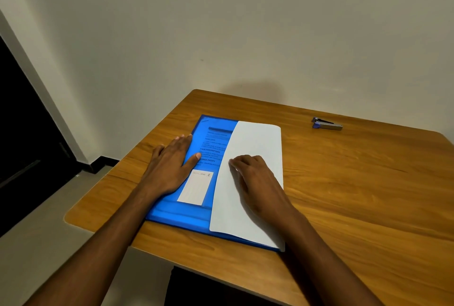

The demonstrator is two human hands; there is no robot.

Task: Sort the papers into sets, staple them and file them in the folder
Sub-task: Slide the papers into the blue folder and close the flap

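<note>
Blue translucent folder [172, 210] lies flat near the front-left of the wooden tabletop [356, 182]. Printed text on a sheet inside shows through its cover; a white label [195, 189] sits on the cover near the middle. White papers [255, 148] lie over the right half of the folder, blank side up, left edge slightly curved, lower right corner reaching the folder's near edge.

Left hand [172, 163]: flat, palm down, fingers straight and together, resting across the folder's left edge with the thumb spread onto the blue cover. Holds nothing.

Right hand [255, 178]: palm down on the papers, fingers bent at the knuckles, tips pressing the sheet near its left edge. Whether it pinches the edge cannot be told.

Small stapler [326, 124], metal with blue part, lies well apart at the far right of the tabletop.
</note>
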